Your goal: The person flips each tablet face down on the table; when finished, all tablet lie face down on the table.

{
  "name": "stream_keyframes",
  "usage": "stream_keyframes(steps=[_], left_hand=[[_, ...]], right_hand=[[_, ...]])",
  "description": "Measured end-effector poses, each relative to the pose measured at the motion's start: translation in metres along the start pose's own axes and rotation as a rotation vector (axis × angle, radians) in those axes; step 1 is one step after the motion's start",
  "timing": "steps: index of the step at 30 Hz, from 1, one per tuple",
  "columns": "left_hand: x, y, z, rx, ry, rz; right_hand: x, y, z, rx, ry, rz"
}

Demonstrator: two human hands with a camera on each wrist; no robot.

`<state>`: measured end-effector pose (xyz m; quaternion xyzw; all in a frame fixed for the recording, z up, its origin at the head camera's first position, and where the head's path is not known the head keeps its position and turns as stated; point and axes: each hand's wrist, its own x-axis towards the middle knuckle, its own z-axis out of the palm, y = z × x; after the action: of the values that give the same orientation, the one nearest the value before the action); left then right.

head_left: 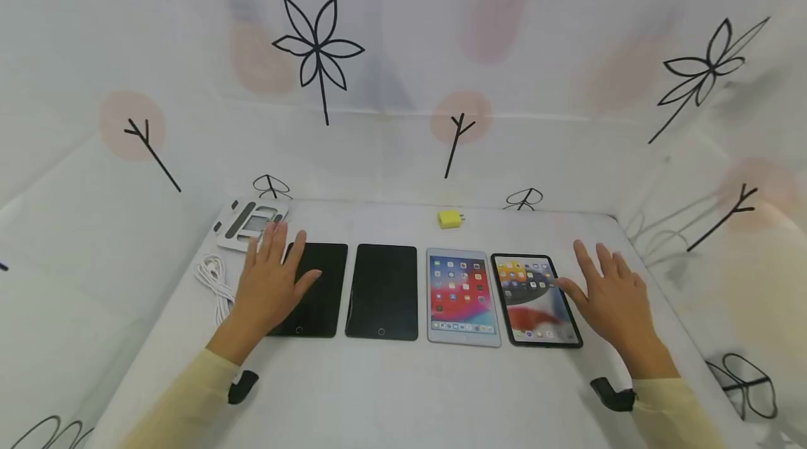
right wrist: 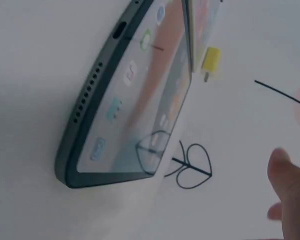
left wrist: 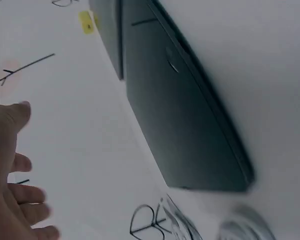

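White table (head_left: 403, 393), four tablets (head_left: 382, 292) in row, spread hands (head_left: 267, 286) (head_left: 610, 297)

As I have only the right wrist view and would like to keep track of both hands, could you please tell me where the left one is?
Observer: In the head view, the left hand overlaps the left side of the leftmost tablet.
Operator: Thank you; is every tablet lit, like the black-edged tablet I can see?
Observer: No, the leftmost tablet and the second tablet from the left both have dark screens.
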<state>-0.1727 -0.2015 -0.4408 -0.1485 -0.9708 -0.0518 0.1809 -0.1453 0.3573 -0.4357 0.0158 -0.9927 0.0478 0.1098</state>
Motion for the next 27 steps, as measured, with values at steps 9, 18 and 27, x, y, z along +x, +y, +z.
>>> stream_keyframes(steps=[9,18,27], left_hand=[[0.026,0.107,0.011,-0.788,-0.209,-0.187],[0.044,0.261,0.040,-1.624,-0.734,-0.531],[0.045,0.338,0.056,-1.547,-0.621,-0.658]], right_hand=[[-0.007,0.022,0.007,0.146,-0.281,0.240],[-0.014,0.034,0.023,0.285,-0.439,0.249],[-0.035,0.026,0.032,0.339,-0.451,0.320]])
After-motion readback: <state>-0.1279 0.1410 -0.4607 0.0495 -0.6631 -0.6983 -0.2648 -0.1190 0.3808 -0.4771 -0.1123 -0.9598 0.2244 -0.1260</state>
